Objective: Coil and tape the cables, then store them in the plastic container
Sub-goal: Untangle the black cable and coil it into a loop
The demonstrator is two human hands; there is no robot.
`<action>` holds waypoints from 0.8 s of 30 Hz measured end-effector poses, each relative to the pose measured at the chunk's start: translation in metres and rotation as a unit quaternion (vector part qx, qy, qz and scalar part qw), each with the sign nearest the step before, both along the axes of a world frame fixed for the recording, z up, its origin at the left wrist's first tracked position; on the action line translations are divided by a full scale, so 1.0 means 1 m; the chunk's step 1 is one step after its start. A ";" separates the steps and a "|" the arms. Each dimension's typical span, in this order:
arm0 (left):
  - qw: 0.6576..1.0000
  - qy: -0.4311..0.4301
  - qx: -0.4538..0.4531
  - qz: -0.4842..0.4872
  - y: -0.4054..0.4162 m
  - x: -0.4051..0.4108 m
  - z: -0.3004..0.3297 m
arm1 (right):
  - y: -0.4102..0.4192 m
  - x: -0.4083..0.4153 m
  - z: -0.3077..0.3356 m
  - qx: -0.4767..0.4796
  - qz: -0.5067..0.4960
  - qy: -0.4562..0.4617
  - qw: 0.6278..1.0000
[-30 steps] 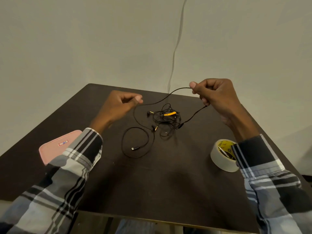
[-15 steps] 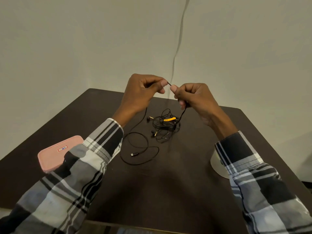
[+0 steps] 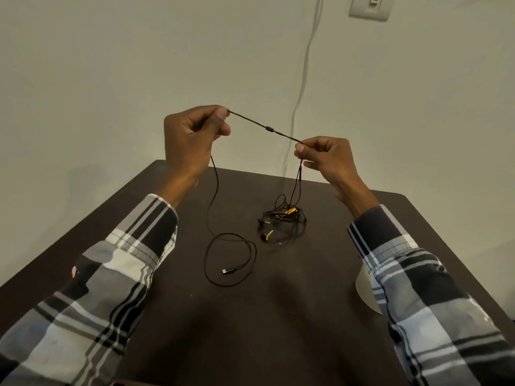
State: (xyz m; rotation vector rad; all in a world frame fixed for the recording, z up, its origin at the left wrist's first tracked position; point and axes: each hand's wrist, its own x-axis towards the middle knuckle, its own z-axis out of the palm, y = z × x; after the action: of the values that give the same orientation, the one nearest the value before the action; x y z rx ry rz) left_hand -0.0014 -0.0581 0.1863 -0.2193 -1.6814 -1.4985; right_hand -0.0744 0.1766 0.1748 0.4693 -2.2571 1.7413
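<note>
Both hands are raised above the dark table [image 3: 250, 330], well clear of its top; the left hand [image 3: 192, 135] pinches a thin black cable [image 3: 252, 122] between thumb and curled fingers, and the right hand [image 3: 326, 157] pinches the same cable lower and further right, so that a short length runs taut and sloping between them, with a small black bead [image 3: 268, 129] on it about midway. From the left hand the cable hangs down to the table and ends in a loose loop [image 3: 231, 260] at the centre, its plug [image 3: 228, 271] lying inside the loop; from the right hand it drops into a tangle of black earphone wires [image 3: 281, 218] with yellow parts, lying to the right of the loop and further from the person. A roll of pale tape [image 3: 365, 291] stands at the near right, mostly hidden by the plaid sleeve; any print on it cannot be seen. At the left a pink sliver [image 3: 73, 271] shows past the other sleeve; too little is visible to tell what it is. A pale cord [image 3: 303, 73] runs down the far wall, beside a wall switch [image 3: 369, 6] at the upper right; no writing anywhere can be read.
</note>
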 end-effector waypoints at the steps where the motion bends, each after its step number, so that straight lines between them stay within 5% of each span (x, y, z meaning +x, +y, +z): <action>1: 1.000 -0.002 0.001 0.004 -0.002 -0.001 -0.003 | 0.000 -0.003 0.004 -0.006 -0.011 0.013 1.000; 8: 0.999 -0.040 0.026 0.014 -0.015 -0.006 -0.030 | -0.003 -0.009 0.029 -0.097 -0.056 0.112 0.987; 16: 0.986 -0.166 0.003 0.007 -0.022 -0.010 -0.045 | 0.001 -0.003 0.032 -0.091 0.001 0.064 0.994; 20: 0.968 -0.243 -0.054 -0.017 -0.014 -0.012 -0.048 | 0.001 -0.002 0.028 -0.050 0.037 0.052 0.997; 24: 0.968 -0.220 -0.105 -0.061 0.009 -0.014 -0.034 | -0.002 0.001 0.022 0.014 0.083 0.044 0.995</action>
State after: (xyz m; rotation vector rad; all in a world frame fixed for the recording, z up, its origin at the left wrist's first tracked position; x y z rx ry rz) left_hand -0.0154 -0.0495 0.1528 -0.1071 -2.2212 -1.5359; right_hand -0.0735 0.1744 0.1971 0.7437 -2.2399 1.7301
